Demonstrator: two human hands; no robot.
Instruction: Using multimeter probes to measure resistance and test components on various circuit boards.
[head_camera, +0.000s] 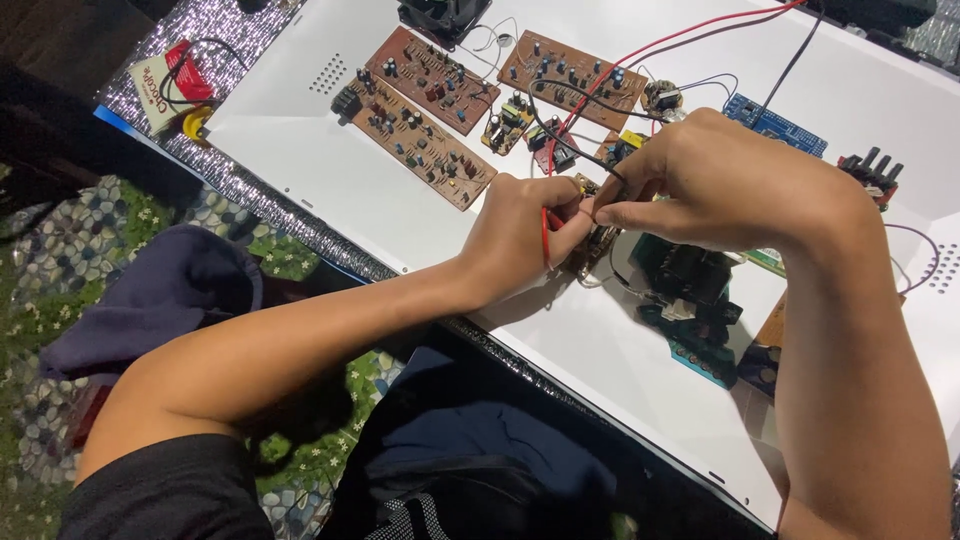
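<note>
Two hands' grips pinch red wire (546, 235) | white panel (300, 130), brown boards (425, 130) | pebble-print floor (60, 240)

I pinch a thin red wire (546, 232) in my left hand (520, 235); it runs up and away across the white worktop (400, 215). My right hand (725, 180) pinches a black wire (585, 158) beside it, both meeting over a small brown board (596, 244) lying flat, mostly hidden under my fingers (610, 212).

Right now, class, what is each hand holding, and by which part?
The left hand pinches a thin red wire near its end. The right hand pinches a black wire at its end, fingertips meeting the left's.
</note>
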